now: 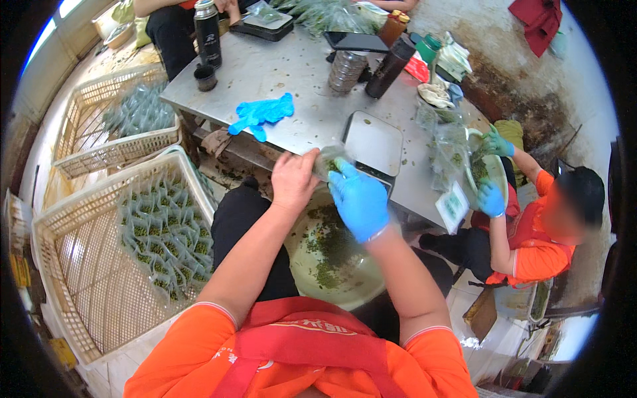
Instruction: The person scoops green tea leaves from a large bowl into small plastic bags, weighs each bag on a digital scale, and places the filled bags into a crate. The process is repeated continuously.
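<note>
My bare left hand (294, 180) grips the left side of a clear plastic bag (326, 158) at the table's near edge. Small green pieces show inside the bag. On its right side, my right hand (359, 199), in a blue glove with green bits on the fingertips, has its fingers against the plastic; whether they grip it I cannot tell. Below both hands, a pale basin (331, 258) holds loose green pieces. A digital scale (374, 144) lies just beyond my right hand. To my left, a plastic crate (117, 191) holds rows of filled clear bags (166, 234).
The metal table (298, 64) bears a blue glove (264, 113), a black thermos (207, 35), a dark bottle (390, 67) and a phone on a plastic jar (347, 69). A second crate (117, 151) stands farther left. A co-worker (527, 234) works at another basin (500, 181) on the right.
</note>
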`<state>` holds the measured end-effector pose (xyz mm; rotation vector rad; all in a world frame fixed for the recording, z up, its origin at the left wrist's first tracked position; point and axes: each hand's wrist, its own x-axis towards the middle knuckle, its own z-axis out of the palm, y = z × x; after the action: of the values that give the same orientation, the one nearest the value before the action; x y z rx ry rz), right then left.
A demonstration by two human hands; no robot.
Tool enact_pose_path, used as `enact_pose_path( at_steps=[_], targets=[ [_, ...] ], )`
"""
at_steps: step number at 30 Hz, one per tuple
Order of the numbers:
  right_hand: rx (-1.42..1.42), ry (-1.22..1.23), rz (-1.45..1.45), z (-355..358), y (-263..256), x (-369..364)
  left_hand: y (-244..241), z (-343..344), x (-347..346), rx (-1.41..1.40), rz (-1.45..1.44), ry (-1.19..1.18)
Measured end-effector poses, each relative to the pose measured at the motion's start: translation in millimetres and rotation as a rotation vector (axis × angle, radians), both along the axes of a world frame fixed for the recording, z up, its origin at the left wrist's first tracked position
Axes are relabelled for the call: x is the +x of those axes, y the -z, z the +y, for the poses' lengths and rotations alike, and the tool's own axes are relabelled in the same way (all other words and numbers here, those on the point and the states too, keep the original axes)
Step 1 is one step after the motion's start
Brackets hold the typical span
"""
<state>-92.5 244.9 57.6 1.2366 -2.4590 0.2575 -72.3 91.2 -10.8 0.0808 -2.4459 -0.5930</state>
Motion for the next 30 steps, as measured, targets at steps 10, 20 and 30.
enact_pose_path(
  at_steps=[10, 20, 30],
  targets=[
    [0.063, 0.185, -0.329, -24.9, 15.4, 3.1, 12.2, 2.9, 9.0, 0.062, -0.098, 0.086],
    [-0.345, -0.134, -0.631, 17.3, 5.6, -4.1, 1.6, 7.5, 11.2, 0.109, -0.234, 0.07],
    [-0.186, 0.768, 0.157, 227.4, 9.0, -172.2, -4.6, 0.8, 3.1, 0.449, -0.422, -0.094]
  ],
)
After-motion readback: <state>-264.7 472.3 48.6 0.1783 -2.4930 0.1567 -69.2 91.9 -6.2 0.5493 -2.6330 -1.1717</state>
